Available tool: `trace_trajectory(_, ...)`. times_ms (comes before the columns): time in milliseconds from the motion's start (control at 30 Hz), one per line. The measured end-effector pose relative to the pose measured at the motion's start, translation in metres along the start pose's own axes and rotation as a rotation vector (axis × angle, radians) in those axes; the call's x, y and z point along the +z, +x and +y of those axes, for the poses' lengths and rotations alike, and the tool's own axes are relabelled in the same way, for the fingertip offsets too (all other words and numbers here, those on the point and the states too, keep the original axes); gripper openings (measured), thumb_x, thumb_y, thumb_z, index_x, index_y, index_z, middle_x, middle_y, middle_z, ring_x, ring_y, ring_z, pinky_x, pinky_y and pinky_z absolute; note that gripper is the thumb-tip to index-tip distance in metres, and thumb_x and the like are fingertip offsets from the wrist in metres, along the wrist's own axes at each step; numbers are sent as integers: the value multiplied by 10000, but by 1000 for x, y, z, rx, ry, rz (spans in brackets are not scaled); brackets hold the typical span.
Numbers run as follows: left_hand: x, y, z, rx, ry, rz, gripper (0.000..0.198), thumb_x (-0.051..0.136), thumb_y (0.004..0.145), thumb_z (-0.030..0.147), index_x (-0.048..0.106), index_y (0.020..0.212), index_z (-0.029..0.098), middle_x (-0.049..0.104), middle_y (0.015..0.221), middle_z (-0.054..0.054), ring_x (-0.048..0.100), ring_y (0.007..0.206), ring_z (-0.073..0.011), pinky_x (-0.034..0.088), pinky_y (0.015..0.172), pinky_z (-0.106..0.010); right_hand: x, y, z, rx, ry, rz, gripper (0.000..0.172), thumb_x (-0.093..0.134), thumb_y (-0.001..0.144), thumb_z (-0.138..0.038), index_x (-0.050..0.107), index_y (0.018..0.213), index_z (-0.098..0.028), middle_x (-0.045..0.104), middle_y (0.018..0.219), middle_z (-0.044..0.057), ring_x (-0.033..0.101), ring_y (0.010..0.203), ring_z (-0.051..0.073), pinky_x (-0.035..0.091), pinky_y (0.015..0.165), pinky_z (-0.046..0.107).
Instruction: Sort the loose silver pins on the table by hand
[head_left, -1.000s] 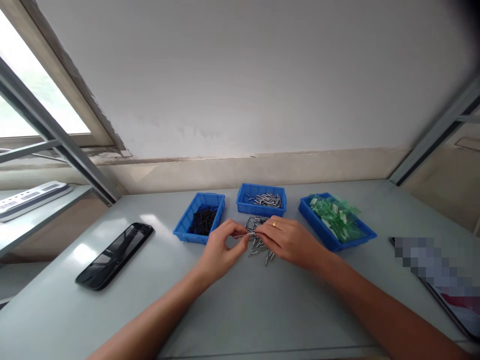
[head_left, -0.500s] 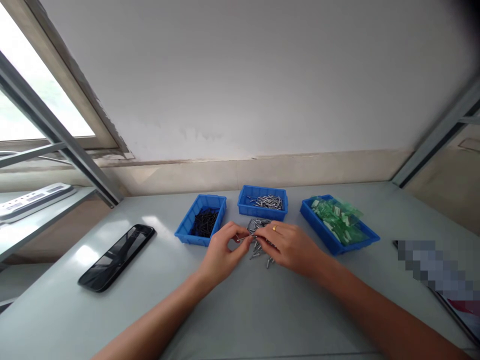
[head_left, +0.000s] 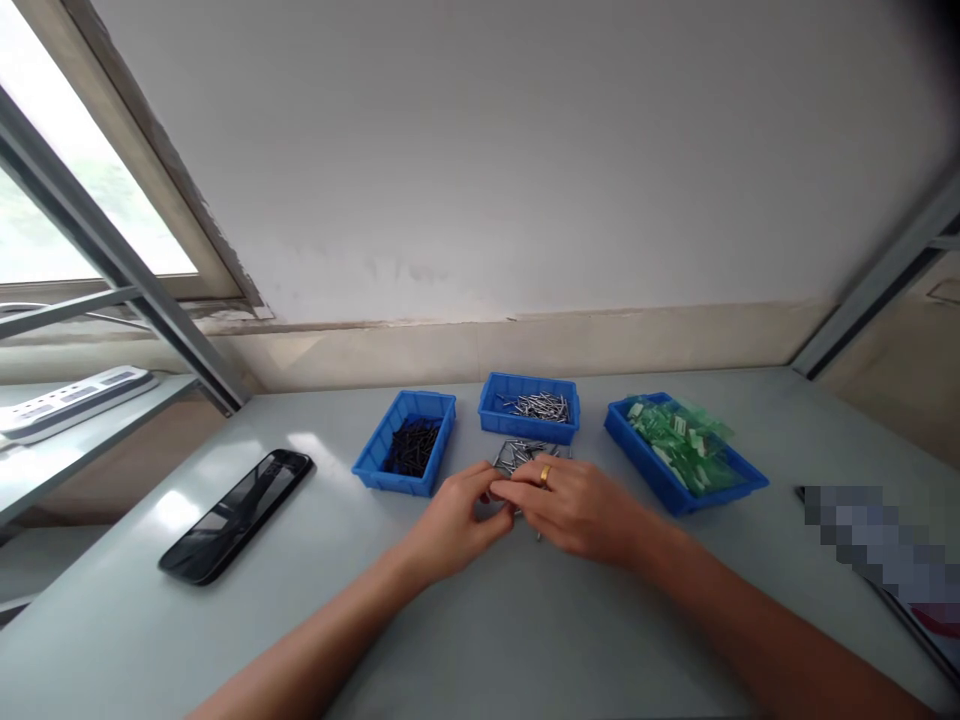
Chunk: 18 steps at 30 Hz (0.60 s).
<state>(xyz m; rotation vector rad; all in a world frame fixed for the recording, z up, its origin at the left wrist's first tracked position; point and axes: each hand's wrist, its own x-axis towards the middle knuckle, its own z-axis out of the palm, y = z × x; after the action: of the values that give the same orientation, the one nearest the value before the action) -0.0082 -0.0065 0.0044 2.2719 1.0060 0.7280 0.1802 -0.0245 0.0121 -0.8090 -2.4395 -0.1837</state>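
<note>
My left hand is bent inward over the table, thumb and fingers closed together in a pinch. Its fingertips meet those of my right hand, which wears a gold ring and is also closed. Whatever sits between the fingertips is hidden by the fingers. Right behind and partly under my hands lies a loose pile of thin silver metal pieces, like screws or rivets. Behind the pile stands a blue tray with more silver pieces.
To the left, another blue tray holds black screw-like pieces. A blue tray at right carries green plastic packets. A black phone lies at left, a blurred flat item at right. A power strip rests on the side shelf.
My fingertips have drawn closer together, and my right fingers now cover the thin metal piece that showed at my left fingertips. The view has shifted slightly.
</note>
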Motion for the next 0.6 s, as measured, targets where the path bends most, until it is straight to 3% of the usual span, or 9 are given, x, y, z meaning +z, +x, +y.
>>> trace_trajectory(133, -2, 1, 1, 8, -24, 16, 88, 517, 770, 113, 510, 693, 155, 512, 715, 7, 497, 704, -120, 407, 647, -229, 4, 0, 2, 33, -56, -1, 211, 413, 881, -133, 597, 975, -176, 626, 905, 65, 565, 818, 168, 453, 697, 281)
trace_trajectory(333, -3, 3, -3, -49, -75, 175, 80, 505, 829, 195, 568, 795, 158, 539, 782, -16, 537, 724, -126, 441, 614, -221, 6, -2, 9, 133, -161, -26, 166, 433, 898, -199, 594, 890, -163, 613, 776, 53, 566, 760, 185, 437, 641, 300)
trace_trajectory(600, -1, -2, 1, 59, -82, 168, 80, 531, 844, 202, 597, 848, 157, 554, 781, -21, 541, 719, -119, 450, 648, -228, 11, -2, 0, 191, 13, -62, 134, 425, 895, -198, 537, 826, -174, 598, 714, 21, 566, 692, 154, 396, 608, 268)
